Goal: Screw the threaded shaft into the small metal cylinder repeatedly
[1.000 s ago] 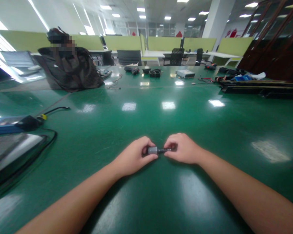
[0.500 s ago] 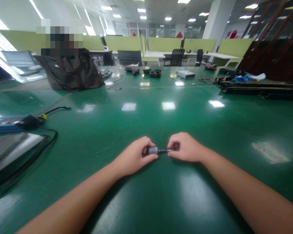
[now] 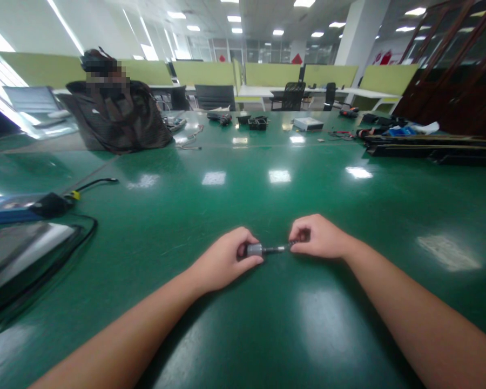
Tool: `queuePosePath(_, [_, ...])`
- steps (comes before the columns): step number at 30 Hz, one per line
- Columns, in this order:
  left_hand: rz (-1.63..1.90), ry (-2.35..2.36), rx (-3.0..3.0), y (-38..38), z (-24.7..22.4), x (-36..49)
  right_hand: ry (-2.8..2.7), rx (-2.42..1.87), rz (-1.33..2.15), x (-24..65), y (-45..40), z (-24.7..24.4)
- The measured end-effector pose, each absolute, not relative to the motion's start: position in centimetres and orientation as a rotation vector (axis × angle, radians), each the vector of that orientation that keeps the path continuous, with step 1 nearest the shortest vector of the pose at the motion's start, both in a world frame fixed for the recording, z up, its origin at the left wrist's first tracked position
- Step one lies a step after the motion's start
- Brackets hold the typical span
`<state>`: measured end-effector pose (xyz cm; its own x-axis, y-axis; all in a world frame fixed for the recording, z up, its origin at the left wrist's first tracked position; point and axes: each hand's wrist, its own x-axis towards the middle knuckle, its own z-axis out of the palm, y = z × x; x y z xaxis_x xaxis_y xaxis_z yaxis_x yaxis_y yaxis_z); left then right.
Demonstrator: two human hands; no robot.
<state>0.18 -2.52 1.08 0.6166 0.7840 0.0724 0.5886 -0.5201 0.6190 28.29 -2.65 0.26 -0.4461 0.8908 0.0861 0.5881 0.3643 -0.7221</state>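
My left hand (image 3: 227, 258) is closed around a grey cylinder with a thin dark shaft (image 3: 254, 249), just above or on the green tabletop. The shaft points right, and its tip looks bright and metallic. A short gap to the right of that tip, my right hand (image 3: 319, 236) pinches a small dark piece (image 3: 293, 243) between thumb and fingertips. This piece looks ridged or coiled, but is too small and blurred to name. The fingers of both hands hide part of what they hold.
The green table (image 3: 243, 335) reflects the ceiling lights. At left are a blue device (image 3: 10, 208), a flat grey object (image 3: 20, 254) and black cables (image 3: 75, 243). A dark bag (image 3: 121, 121) stands at far left. A white box (image 3: 308, 124) and black strips (image 3: 437, 148) lie at the back.
My right hand has moved right and slightly away, off the shaft, with the small dark piece in its fingers. More of the shaft now shows. My left hand stays put.
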Motion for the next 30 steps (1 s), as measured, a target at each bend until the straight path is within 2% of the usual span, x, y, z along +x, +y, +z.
queuePosePath(10, [0.468,1.089,2.280,-2.7,1.4,0.3,-2.147,-1.232,0.906,27.2,-2.9,0.0])
queuePosePath(17, [0.487,1.050,2.320,-2.3,1.1,0.8,-2.237,-1.084,0.666,24.4,-3.5,-0.2])
queuePosePath(25, [0.479,1.056,2.308,-2.2,1.1,0.9,-2.139,-1.116,0.840,24.5,-3.9,-0.3])
queuePosePath(30, [0.486,1.065,2.304,-2.3,1.1,0.8,-2.162,-1.141,0.779,24.5,-3.9,-0.3])
